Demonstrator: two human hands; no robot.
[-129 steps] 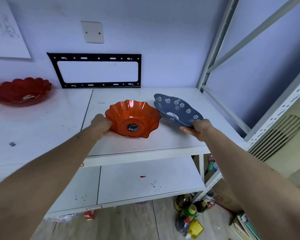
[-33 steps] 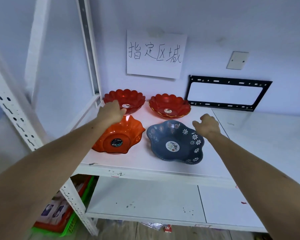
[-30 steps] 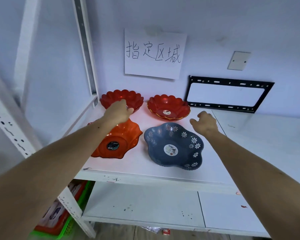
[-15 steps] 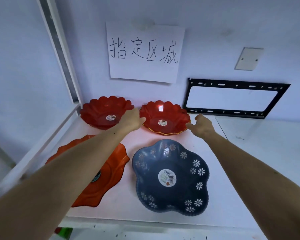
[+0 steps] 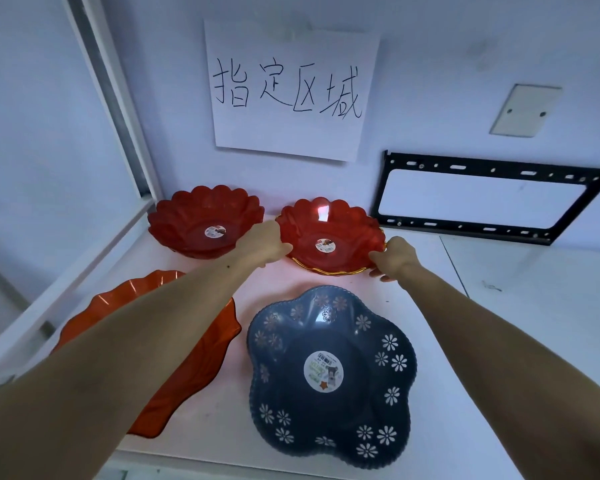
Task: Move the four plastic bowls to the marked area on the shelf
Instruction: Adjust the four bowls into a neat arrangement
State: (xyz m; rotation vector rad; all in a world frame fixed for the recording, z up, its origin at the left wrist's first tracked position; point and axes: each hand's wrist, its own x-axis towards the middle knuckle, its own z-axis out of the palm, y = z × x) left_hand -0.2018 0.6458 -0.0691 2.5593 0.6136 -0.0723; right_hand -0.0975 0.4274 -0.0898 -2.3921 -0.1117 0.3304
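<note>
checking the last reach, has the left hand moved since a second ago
Yes. The left hand has gone farther back toward the paper sign, leaving the orange bowl for the rim of the gold-edged red bowl.

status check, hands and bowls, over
Left hand and right hand both on rim of gold-edged red bowl. All four bowls on shelf under paper sign. Nothing blocking.

Four plastic bowls are crowding the white shelf's left end (image 5: 219, 407); open shelf surface is lying free at right, below the black wall bracket (image 5: 478, 199).
</note>
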